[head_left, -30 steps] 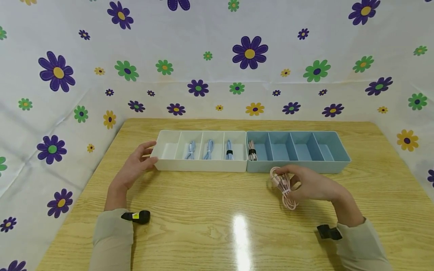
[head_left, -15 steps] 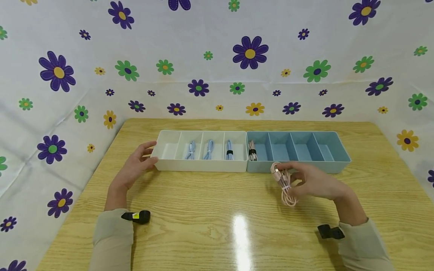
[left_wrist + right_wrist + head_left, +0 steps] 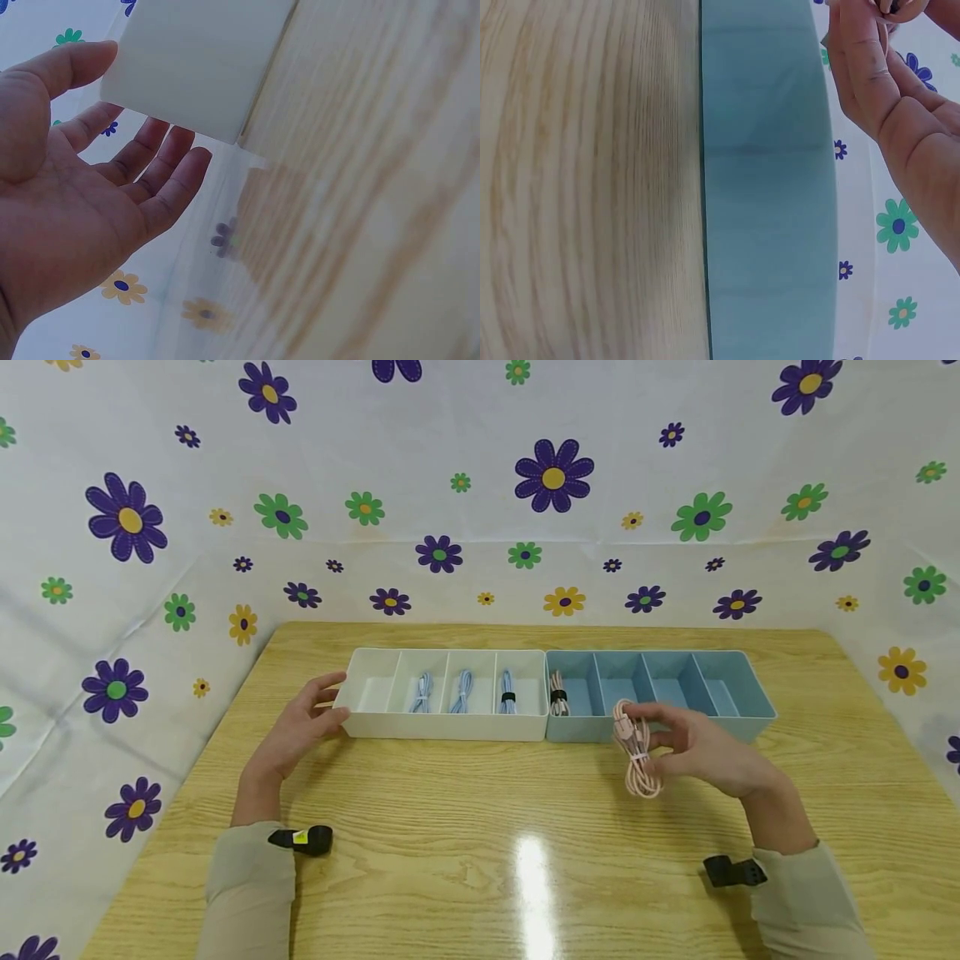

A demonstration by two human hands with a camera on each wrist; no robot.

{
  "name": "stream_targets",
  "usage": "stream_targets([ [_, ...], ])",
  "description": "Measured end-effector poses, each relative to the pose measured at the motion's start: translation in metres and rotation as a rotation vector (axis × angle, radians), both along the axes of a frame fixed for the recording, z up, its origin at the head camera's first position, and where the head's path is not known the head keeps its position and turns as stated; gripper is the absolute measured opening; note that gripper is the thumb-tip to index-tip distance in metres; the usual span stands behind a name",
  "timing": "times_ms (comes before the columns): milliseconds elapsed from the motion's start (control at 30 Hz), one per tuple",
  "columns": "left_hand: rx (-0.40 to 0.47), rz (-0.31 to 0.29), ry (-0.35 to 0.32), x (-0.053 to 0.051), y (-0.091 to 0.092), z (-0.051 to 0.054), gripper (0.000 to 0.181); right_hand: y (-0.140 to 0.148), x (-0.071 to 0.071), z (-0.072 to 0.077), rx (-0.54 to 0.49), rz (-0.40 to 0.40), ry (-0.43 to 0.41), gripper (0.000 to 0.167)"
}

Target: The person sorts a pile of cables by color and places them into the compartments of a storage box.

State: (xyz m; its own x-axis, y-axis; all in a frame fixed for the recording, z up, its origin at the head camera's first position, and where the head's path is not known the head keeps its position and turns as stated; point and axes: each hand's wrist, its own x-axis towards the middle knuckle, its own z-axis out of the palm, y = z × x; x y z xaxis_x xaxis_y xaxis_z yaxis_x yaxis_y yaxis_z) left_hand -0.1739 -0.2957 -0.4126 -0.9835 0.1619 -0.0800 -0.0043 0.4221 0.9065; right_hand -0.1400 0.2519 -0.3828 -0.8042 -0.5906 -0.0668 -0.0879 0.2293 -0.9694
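My right hand (image 3: 712, 752) pinches a coiled pink charging cable (image 3: 636, 758), tied at its middle with a light band. Hand and cable are in front of the blue divided box (image 3: 750, 728), over its front wall in the head view. In the right wrist view, only a little of the cable shows at the top edge. My left hand (image 3: 288, 739) has its fingers spread at the left end of the white divided box (image 3: 442, 727). In the left wrist view, its thumb (image 3: 94, 61) and fingertips are against or very near the box's end wall.
Blue cable bundles (image 3: 422, 693) lie in three compartments of the white box, the rightmost with a black strap. A pink cable with a black strap (image 3: 558, 695) lies in the blue box's leftmost compartment. The boxes stand end to end on a wooden table (image 3: 420, 827) before a flowered cloth (image 3: 480, 510).
My right hand has lifted the pink cable up and slightly to the right, towards the blue box's front wall. The left hand and both boxes have stayed in place.
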Motion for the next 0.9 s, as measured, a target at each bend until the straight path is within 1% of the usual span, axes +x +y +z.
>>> stream_targets([
  [200,0.001,-0.002,0.003,-0.001,-0.001,0.002,0.066,-0.001,-0.003,0.001,-0.064,-0.037,0.014,0.071],
  [300,0.006,-0.001,-0.004,-0.001,-0.002,0.002,0.066,-0.003,-0.004,0.001,-0.083,-0.075,0.017,0.071],
  [467,0.029,-0.001,-0.014,0.001,-0.002,0.001,0.066,-0.004,-0.008,0.002,-0.2,-0.117,0.017,0.066],
  [533,0.044,-0.005,-0.014,0.001,-0.002,0.001,0.066,-0.004,-0.011,0.003,-0.243,-0.116,0.008,0.065],
  [600,0.057,-0.009,-0.013,0.001,-0.002,0.0,0.066,-0.003,-0.015,0.004,-0.259,-0.114,-0.004,0.065],
  [767,0.059,-0.004,-0.008,-0.001,-0.002,-0.002,0.067,-0.001,-0.027,0.006,-0.293,-0.105,-0.038,0.066],
  [867,0.058,-0.005,-0.003,-0.002,-0.002,-0.003,0.067,0.0,-0.035,0.009,-0.302,-0.119,-0.058,0.069],
  [900,0.057,-0.007,-0.001,-0.002,-0.003,-0.004,0.067,0.0,-0.037,0.01,-0.291,-0.126,-0.063,0.07],
])
